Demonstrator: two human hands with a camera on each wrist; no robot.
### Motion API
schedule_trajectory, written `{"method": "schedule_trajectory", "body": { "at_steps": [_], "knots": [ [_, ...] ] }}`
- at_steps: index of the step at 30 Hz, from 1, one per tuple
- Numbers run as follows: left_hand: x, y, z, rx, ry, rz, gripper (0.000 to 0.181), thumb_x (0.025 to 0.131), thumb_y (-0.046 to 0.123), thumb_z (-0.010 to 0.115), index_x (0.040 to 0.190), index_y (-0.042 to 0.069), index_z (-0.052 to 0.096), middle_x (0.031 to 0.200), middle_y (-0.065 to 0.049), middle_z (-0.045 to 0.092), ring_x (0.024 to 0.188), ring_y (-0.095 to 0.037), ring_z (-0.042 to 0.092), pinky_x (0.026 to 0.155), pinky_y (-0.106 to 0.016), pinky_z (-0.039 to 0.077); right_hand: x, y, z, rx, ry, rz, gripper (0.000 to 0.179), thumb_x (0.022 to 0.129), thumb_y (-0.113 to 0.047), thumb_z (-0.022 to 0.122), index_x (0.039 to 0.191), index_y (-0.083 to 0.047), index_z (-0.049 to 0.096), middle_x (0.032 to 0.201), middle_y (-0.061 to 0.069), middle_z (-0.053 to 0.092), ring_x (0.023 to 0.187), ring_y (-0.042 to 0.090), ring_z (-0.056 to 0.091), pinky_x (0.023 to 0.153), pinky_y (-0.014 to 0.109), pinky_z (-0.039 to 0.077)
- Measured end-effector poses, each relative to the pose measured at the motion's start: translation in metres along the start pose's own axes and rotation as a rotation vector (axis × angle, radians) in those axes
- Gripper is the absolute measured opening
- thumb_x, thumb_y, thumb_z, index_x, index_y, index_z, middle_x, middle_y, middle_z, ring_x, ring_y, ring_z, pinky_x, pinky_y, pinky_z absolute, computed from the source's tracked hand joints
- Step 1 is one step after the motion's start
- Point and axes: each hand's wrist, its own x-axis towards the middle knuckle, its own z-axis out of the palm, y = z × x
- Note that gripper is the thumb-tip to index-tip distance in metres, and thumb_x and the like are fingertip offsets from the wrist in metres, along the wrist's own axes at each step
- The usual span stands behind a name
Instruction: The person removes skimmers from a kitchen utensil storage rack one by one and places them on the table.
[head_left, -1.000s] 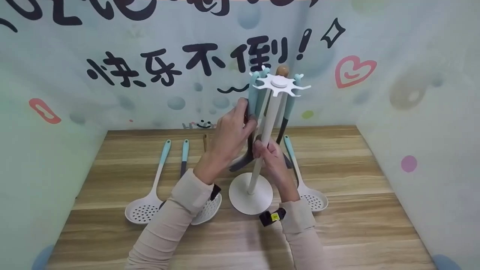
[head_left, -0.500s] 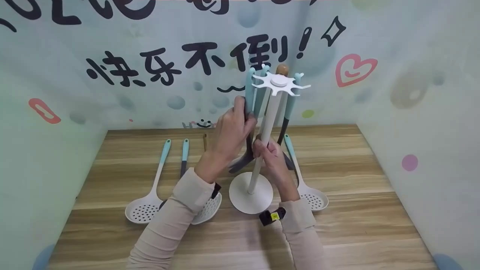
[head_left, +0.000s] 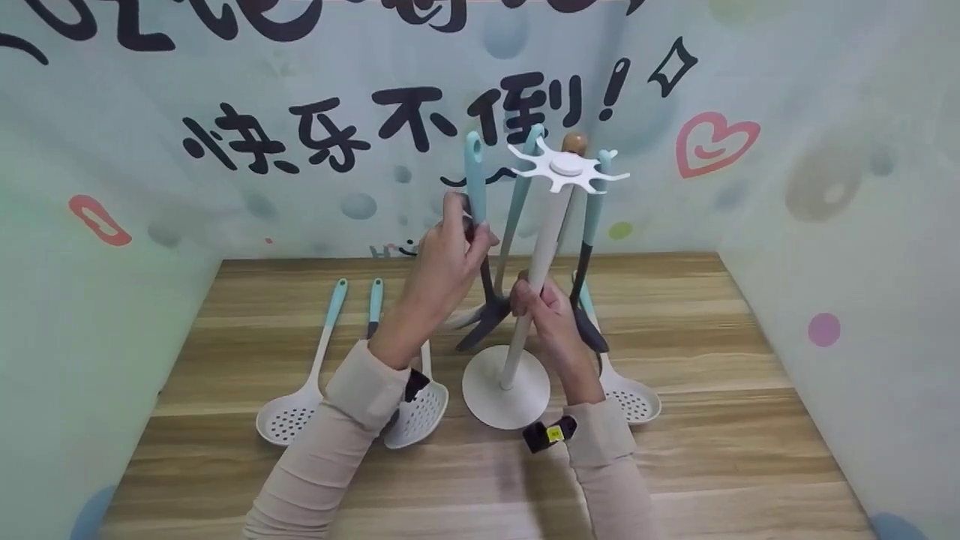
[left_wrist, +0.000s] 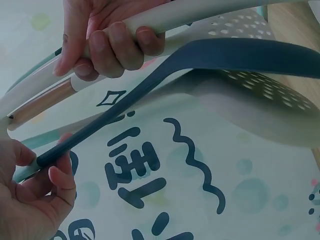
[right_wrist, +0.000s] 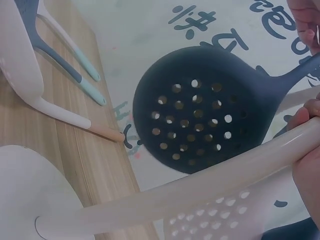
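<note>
My left hand pinches the turquoise handle of a dark blue skimmer, just below the handle's holed top end. That end is apart from the hooks, left of the white utensil stand. The skimmer's round perforated head hangs low beside the pole. My right hand grips the stand's pole, fingers wrapped round it in the left wrist view. On the hooked top hang a pale skimmer with a turquoise handle, a dark utensil and one with a wooden end.
A white skimmer and another white perforated utensil lie left of the stand's round base; a third white skimmer lies right. A wooden-ended utensil lies behind. Printed walls border the wooden table.
The left hand has moved left with the dark blue skimmer, whose handle end has come away from the stand's top. My right hand keeps its place on the pole.
</note>
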Motion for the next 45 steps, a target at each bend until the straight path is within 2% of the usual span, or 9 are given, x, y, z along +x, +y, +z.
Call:
{"method": "schedule_trajectory", "body": {
  "at_steps": [3, 10, 12, 15, 22, 29, 37, 41, 45],
  "knots": [
    [-0.005, -0.006, 0.0, -0.001, -0.039, -0.003, 0.025, 0.099, 0.017, 0.041, 0.118, 0.002, 0.034, 0.092, -0.012, 0.066, 0.079, -0.019, 0.064, 0.069, -0.029, 0.052, 0.0, -0.001, 0.0, -0.009, 0.007, 0.002, 0.016, 0.095, -0.022, 0.052, 0.084, -0.011, 0.049, 0.071, -0.003, 0.048, 0.074, 0.015, 0.045, 0.074, 0.03, 0.037],
    [-0.024, -0.026, -0.002, 0.019, -0.142, -0.043, 0.024, 0.1, 0.018, 0.04, 0.117, 0.003, 0.035, 0.095, -0.01, 0.064, 0.086, -0.02, 0.063, 0.077, -0.034, 0.053, 0.0, -0.001, 0.0, -0.023, -0.005, 0.0, 0.029, 0.09, -0.038, 0.058, 0.085, -0.012, 0.048, 0.072, -0.004, 0.049, 0.076, 0.015, 0.045, 0.076, 0.031, 0.035],
    [-0.03, -0.032, -0.004, 0.032, -0.151, -0.063, 0.023, 0.1, 0.018, 0.041, 0.117, 0.003, 0.035, 0.095, -0.009, 0.066, 0.089, -0.02, 0.064, 0.078, -0.035, 0.053, 0.0, -0.001, 0.0, -0.029, -0.017, -0.012, 0.029, 0.09, -0.038, 0.058, 0.085, -0.012, 0.049, 0.072, -0.003, 0.049, 0.075, 0.015, 0.045, 0.075, 0.03, 0.035],
    [-0.038, -0.041, -0.009, 0.028, -0.132, -0.082, 0.024, 0.099, 0.018, 0.043, 0.116, 0.003, 0.035, 0.095, -0.009, 0.068, 0.089, -0.022, 0.066, 0.076, -0.037, 0.053, 0.0, -0.001, -0.001, -0.036, -0.028, -0.034, 0.025, 0.092, -0.034, 0.056, 0.084, -0.011, 0.049, 0.072, -0.003, 0.049, 0.075, 0.015, 0.045, 0.075, 0.03, 0.035],
    [-0.049, -0.057, -0.029, -0.074, -0.009, -0.117, 0.028, 0.097, 0.018, 0.048, 0.119, 0.002, 0.039, 0.095, -0.01, 0.069, 0.087, -0.021, 0.066, 0.072, -0.037, 0.053, 0.0, -0.003, -0.001, -0.025, -0.037, -0.042, 0.02, 0.095, -0.028, 0.053, 0.083, -0.012, 0.049, 0.073, -0.002, 0.049, 0.077, 0.016, 0.045, 0.077, 0.032, 0.035],
    [-0.055, -0.069, -0.052, -0.196, 0.106, -0.161, 0.028, 0.096, 0.015, 0.049, 0.118, 0.0, 0.039, 0.096, -0.015, 0.069, 0.086, -0.02, 0.065, 0.068, -0.024, 0.052, 0.0, -0.001, -0.001, -0.028, -0.047, -0.062, 0.026, 0.092, -0.035, 0.056, 0.083, -0.012, 0.049, 0.072, -0.003, 0.05, 0.075, 0.016, 0.046, 0.075, 0.031, 0.036],
    [-0.068, -0.085, -0.077, -0.176, 0.206, -0.209, 0.032, 0.096, 0.022, 0.051, 0.118, 0.001, 0.043, 0.1, -0.015, 0.068, 0.094, -0.019, 0.063, 0.078, -0.024, 0.053, 0.0, -0.001, -0.001, -0.034, -0.025, -0.037, 0.023, 0.092, -0.033, 0.057, 0.086, -0.012, 0.049, 0.074, -0.002, 0.05, 0.077, 0.016, 0.047, 0.077, 0.032, 0.036],
    [-0.074, -0.092, -0.091, -0.211, 0.31, -0.21, 0.029, 0.095, 0.019, 0.053, 0.115, -0.001, 0.046, 0.097, -0.013, 0.067, 0.089, -0.014, 0.062, 0.076, -0.02, 0.052, 0.001, 0.0, -0.001, -0.035, -0.027, -0.039, 0.027, 0.091, -0.035, 0.058, 0.086, -0.011, 0.048, 0.072, -0.003, 0.049, 0.075, 0.015, 0.046, 0.075, 0.03, 0.036],
    [-0.078, -0.092, -0.106, -0.233, 0.408, -0.226, 0.026, 0.094, 0.012, 0.054, 0.114, -0.003, 0.046, 0.092, -0.01, 0.066, 0.086, -0.014, 0.062, 0.075, -0.018, 0.052, 0.001, 0.0, 0.0, -0.035, -0.039, -0.058, 0.028, 0.091, -0.036, 0.058, 0.085, -0.011, 0.048, 0.071, -0.004, 0.049, 0.073, 0.014, 0.046, 0.073, 0.028, 0.036]
  ]
}}
